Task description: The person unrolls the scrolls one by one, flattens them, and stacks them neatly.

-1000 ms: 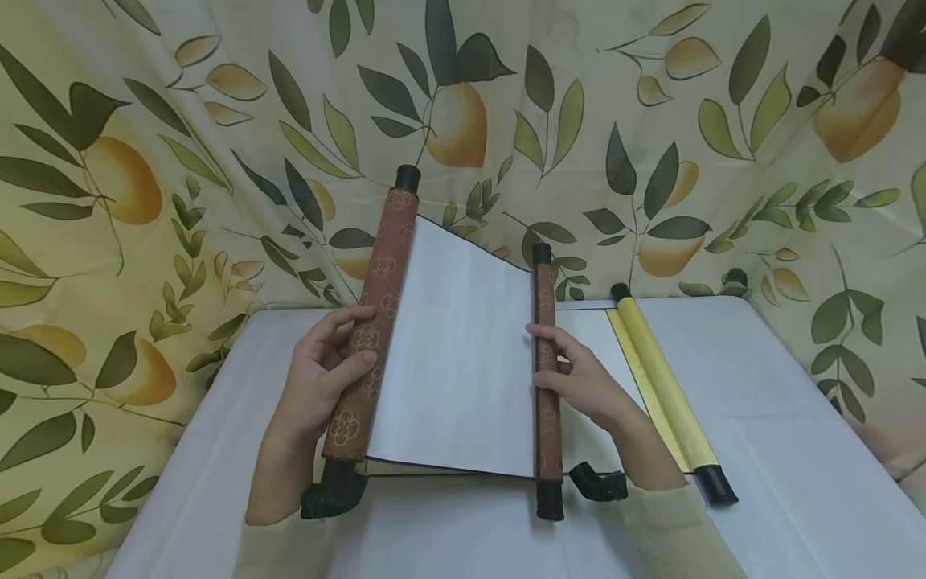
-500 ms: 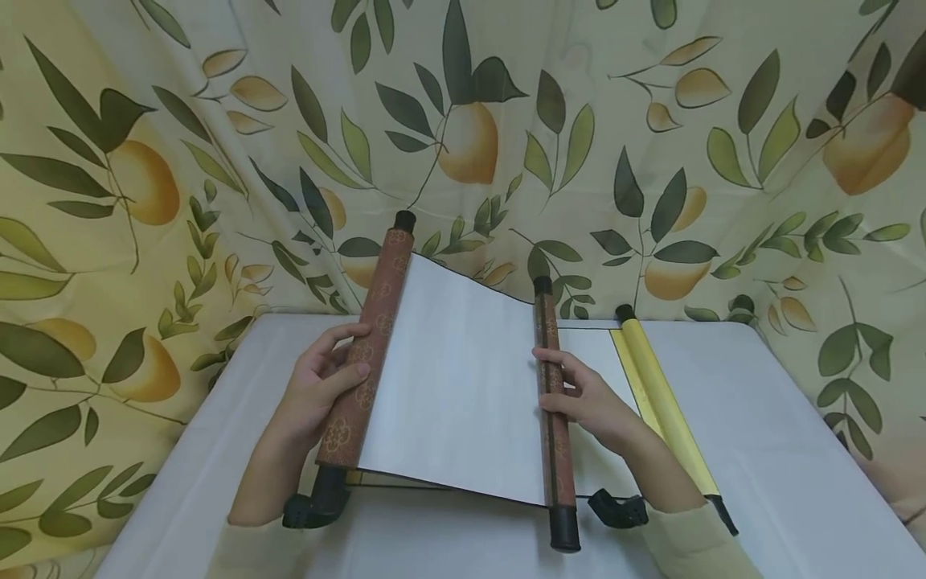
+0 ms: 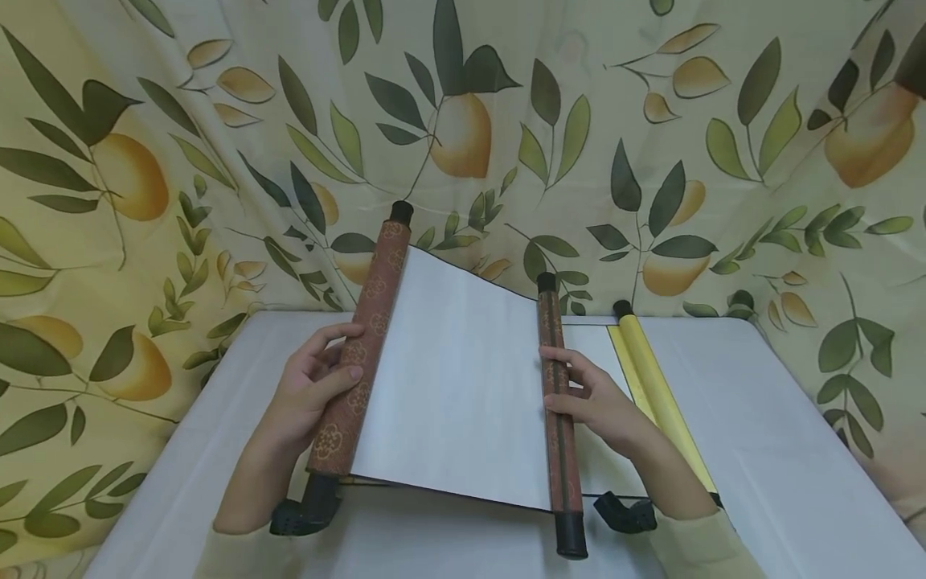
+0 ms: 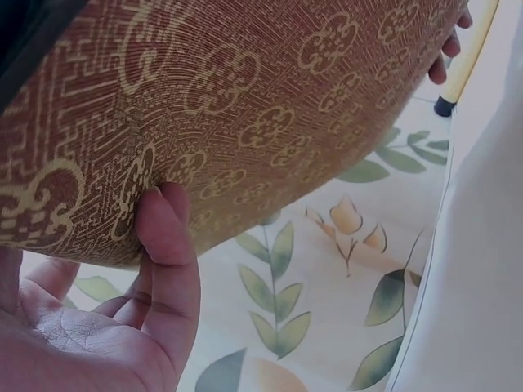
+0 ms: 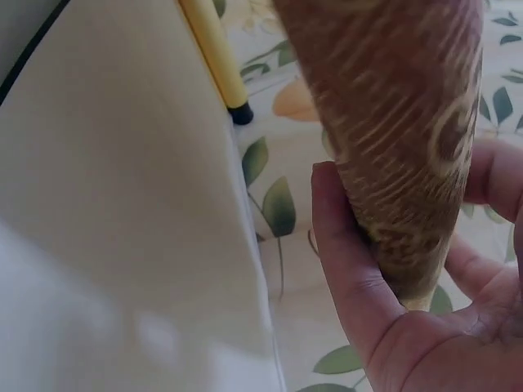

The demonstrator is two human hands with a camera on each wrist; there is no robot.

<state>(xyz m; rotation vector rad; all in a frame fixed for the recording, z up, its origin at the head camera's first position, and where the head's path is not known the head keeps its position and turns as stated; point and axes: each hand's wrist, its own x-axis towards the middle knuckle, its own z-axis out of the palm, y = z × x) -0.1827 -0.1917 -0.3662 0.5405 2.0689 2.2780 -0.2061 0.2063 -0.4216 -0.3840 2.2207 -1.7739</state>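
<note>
A hanging scroll with reddish-brown, gold-patterned backing is held up, tilted, between both hands in the head view. My left hand [image 3: 311,390] grips the thicker roll [image 3: 376,297], thumb in front. The thinner roll [image 3: 549,322] is pinched by my right hand [image 3: 589,398], fingers and thumb at its left edge. Blank white paper [image 3: 456,386] stretches between the rolls, which end in black knobs. From the left wrist, the patterned backing [image 4: 270,122] fills the upper part, with fingertips pressed to it. In the right wrist view the patterned roll [image 5: 409,147] stands between thumb and fingers.
Behind the held scroll, a second scroll with a yellow roll [image 3: 665,386] lies partly unrolled on the white-covered table [image 3: 767,418]. A fruit-and-leaf patterned curtain [image 3: 463,129] hangs at the back. Black wrist devices [image 3: 625,513] sit at the sleeves.
The two rolls have moved apart, widening the white paper between them, and their lower ends sit lower in view. The head view has shifted slightly. Both hands keep their grip.
</note>
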